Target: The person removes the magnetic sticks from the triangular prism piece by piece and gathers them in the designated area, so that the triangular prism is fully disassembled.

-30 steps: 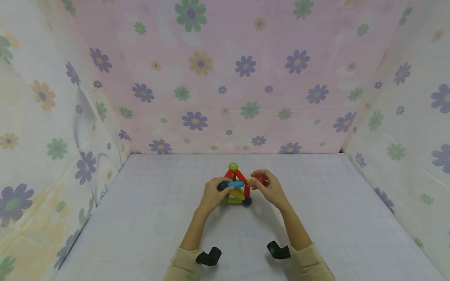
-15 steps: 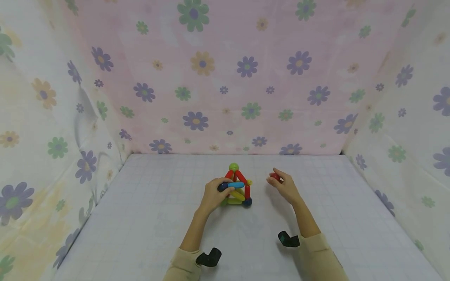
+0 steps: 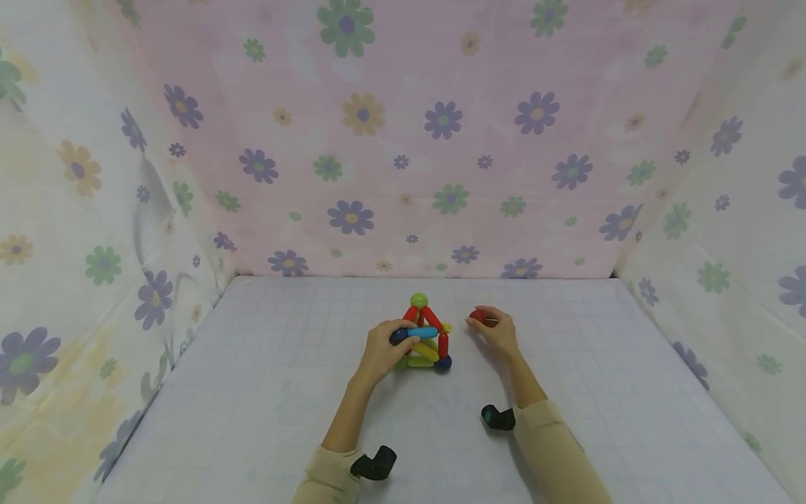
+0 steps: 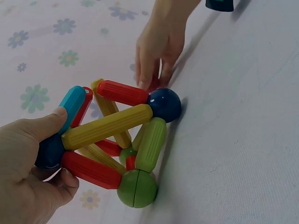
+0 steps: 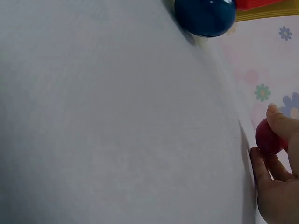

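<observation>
A frame of magnetic building rods (image 4: 110,126) and balls stands on the table. My left hand (image 3: 380,348) grips a dark blue ball (image 4: 49,153) at its near upper corner. From that ball a light blue rod (image 3: 422,332) points to the right. Red, yellow and green rods join at green balls (image 4: 137,188) and another dark blue ball (image 3: 443,362) at table level. A lime ball (image 3: 418,300) tops the frame. To its right, my right hand (image 3: 502,337) pinches a red ball (image 5: 268,136) between thumb and fingers, apart from the frame and low over the cloth.
A white, faintly gridded cloth (image 3: 283,413) covers the table. Flowered fabric walls (image 3: 403,140) enclose it at the back and both sides. Black angled pieces (image 3: 374,463) stick out at the sleeve cuffs.
My right hand pulled the red ball away from the frame's yellow rod end to the right, then came slightly back left. The left hand has kept its hold.
</observation>
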Tool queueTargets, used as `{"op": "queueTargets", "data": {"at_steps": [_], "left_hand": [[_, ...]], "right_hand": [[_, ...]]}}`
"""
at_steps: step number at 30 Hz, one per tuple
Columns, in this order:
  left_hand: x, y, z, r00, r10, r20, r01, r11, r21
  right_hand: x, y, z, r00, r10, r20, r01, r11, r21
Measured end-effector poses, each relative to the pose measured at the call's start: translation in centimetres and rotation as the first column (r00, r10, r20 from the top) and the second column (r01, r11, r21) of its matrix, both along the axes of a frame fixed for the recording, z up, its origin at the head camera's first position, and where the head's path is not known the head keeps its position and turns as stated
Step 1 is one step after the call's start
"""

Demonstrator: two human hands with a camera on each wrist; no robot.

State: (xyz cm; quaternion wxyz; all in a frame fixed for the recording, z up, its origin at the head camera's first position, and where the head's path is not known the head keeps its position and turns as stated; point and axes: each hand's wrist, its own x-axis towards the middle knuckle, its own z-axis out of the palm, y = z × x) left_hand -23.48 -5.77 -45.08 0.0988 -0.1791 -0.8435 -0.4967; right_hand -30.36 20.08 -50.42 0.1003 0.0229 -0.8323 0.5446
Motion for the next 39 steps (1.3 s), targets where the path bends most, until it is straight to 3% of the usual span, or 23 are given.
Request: {"op": "queueTargets", "data": {"at_steps": [4, 11, 15, 29, 33, 39], "left_hand": [[0.0, 0.0, -0.1, 1.000, 0.004, -0.004, -0.004, 1.000, 0.003], [0.0, 0.0, -0.1, 1.000, 0.002, -0.003, -0.002, 1.000, 0.001], [0.1, 0.0, -0.1, 1.000, 0.001, -0.004, -0.001, 1.000, 0.005], [0.0, 0.1, -0.1, 1.000, -0.010, -0.019, 0.010, 1.000, 0.003], [0.0, 0.0, -0.1, 1.000, -0.013, -0.021, 0.014, 1.000, 0.007], [-0.1, 0.0, -0.1, 0.999, -0.014, -0.037, 0.015, 1.000, 0.022]], "right_hand": [[-0.6, -0.6, -0.5, 1.000, -0.028, 0.001, 0.028, 0.997, 0.077], [-1.2, -0.5, -0.5, 0.993, -0.036, 0.108, 0.029, 0.998, 0.063], [-1.0, -0.3, -0.4, 0.991, -0.025, 0.130, 0.020, 0.999, 0.045], [1.8, -0.2, 0.2, 0.978, -0.089, 0.190, 0.099, 0.994, -0.040], [3.0, -0.4, 1.0, 0.989, -0.039, 0.144, 0.052, 0.995, -0.088], [4.4, -1.1, 2.7, 0.993, 0.112, -0.034, -0.116, 0.979, -0.168]]}}
